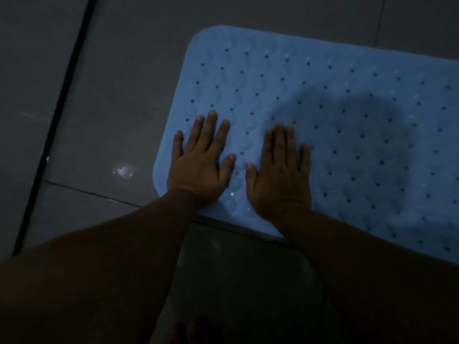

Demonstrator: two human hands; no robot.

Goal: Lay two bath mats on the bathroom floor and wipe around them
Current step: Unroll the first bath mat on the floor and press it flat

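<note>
A light blue rubber bath mat (335, 95) with rows of small holes lies flat on the grey tiled floor, running off the right edge of the view. Both my hands press on its near left corner, palms down, fingers straight. My left hand (201, 160) lies with fingers spread close to the mat's left edge. My right hand (280, 175) sits just to its right, fingers together. Only this one mat shows. A round shadow falls on the mat's middle.
Grey floor tiles (111, 95) surround the mat, with a dark grout line or strip (57, 120) running diagonally at the left. A small wet glint (123, 171) marks the tile left of the mat. The scene is dim. My toes (188, 331) show faintly at the bottom.
</note>
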